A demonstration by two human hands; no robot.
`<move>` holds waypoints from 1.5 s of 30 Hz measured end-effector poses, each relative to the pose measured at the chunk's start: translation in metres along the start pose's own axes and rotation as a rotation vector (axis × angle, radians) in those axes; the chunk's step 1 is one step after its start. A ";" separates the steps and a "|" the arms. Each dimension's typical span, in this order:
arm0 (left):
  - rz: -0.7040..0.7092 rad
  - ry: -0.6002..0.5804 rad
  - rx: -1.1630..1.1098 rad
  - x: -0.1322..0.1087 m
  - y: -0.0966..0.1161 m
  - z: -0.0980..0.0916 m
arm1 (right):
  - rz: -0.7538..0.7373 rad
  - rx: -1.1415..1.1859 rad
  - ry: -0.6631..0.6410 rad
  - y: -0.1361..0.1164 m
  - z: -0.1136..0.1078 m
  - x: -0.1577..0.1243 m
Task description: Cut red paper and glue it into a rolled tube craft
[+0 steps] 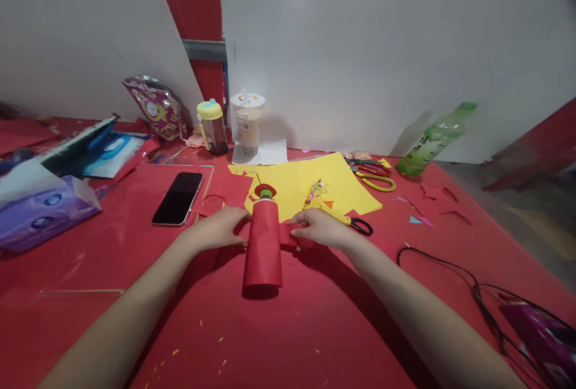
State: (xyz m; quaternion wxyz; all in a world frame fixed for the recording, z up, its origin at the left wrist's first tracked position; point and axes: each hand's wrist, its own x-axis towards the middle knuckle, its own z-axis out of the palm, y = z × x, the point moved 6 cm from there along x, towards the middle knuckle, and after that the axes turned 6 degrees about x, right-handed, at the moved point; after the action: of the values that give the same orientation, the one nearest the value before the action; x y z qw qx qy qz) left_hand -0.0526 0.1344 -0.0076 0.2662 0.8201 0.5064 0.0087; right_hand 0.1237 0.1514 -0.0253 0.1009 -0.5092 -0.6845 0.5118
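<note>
A bottle wrapped in red paper [264, 245] lies on the red table between my hands, its green cap [266, 194] pointing away from me, with a red paper disc [265, 188] at the cap. My left hand [225, 227] is beside its left side, fingers apart, holding nothing I can see. On the right, my right hand [317, 227] has its thumb and fingers closed on a small red paper piece [289, 234] that reaches to the bottle's side. Beyond them lie yellow paper sheets [292, 179].
A phone [177, 199] and a purple tissue pack [49, 212] lie left. A yellow-lidded bottle [213, 128] and a milk tea cup [249, 128] stand behind. Scissors [378, 182], a tilted green bottle [434, 140] and a black cable [474, 287] are right.
</note>
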 end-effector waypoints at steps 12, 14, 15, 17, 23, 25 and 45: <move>-0.085 0.110 -0.408 0.014 -0.020 0.006 | -0.025 -0.223 0.056 -0.012 0.004 0.015; -0.093 0.120 -0.410 0.015 -0.020 0.008 | -0.021 -0.222 0.082 -0.009 0.006 0.017; -0.097 0.125 -0.403 0.015 -0.021 0.009 | -0.019 -0.219 0.090 -0.007 0.007 0.018; -0.107 0.138 -0.389 0.015 -0.022 0.010 | -0.018 -0.211 0.098 -0.005 0.009 0.020; -0.100 0.140 -0.380 0.015 -0.023 0.012 | -0.019 -0.170 0.087 -0.004 0.012 0.020; -0.101 0.132 -0.385 0.014 -0.022 0.011 | -0.018 -0.153 0.066 -0.003 0.013 0.018; -0.043 -0.043 -0.489 0.015 -0.020 0.020 | -0.034 0.066 -0.026 0.010 0.026 0.012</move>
State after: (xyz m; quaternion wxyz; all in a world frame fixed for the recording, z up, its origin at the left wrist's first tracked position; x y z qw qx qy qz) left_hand -0.0565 0.1452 -0.0375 0.4678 0.7204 0.5006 0.1080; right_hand 0.1071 0.1445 -0.0502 0.1175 -0.4872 -0.6772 0.5388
